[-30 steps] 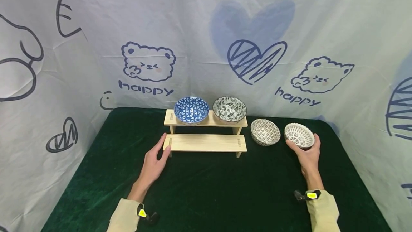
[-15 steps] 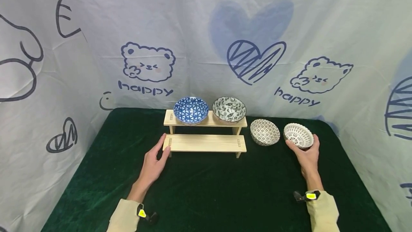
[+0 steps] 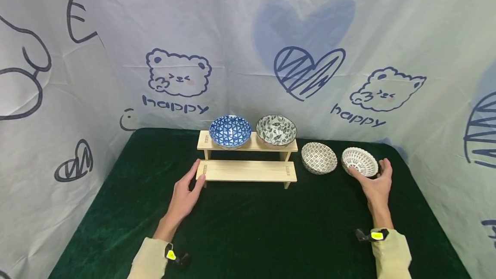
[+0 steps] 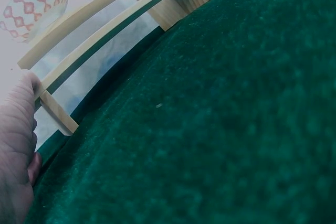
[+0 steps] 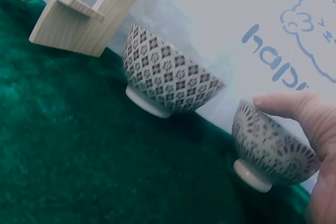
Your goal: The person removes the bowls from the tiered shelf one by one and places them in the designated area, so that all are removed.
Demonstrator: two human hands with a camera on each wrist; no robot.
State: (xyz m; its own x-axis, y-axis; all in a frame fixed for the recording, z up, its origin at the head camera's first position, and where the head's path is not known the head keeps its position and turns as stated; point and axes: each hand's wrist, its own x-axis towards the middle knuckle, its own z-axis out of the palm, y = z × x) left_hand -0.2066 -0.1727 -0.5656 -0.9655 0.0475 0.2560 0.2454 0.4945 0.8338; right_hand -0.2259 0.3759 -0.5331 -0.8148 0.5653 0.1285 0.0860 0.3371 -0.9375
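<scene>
My left hand holds the left end of the lower shelf of a two-tier wooden stand, thumb at the front edge. In the left wrist view, that hand meets the shelf end beside a leg. At the right, my right hand has its thumb at the rim of a small white bowl with a dark petal pattern; its other fingers are spread off the bowl's right side. The right wrist view shows the thumb on this bowl's rim. The bowl stands on the cloth.
A blue triangle-patterned bowl and a grey leaf-patterned bowl stand on the upper shelf. Between the stand and my right hand sits a brown lattice-patterned bowl. Dark green cloth covers the table; a printed curtain hangs behind.
My right hand has shifted slightly right, its fingers parting from the white bowl's right side. The bowl stays in place. My left hand has not moved.
</scene>
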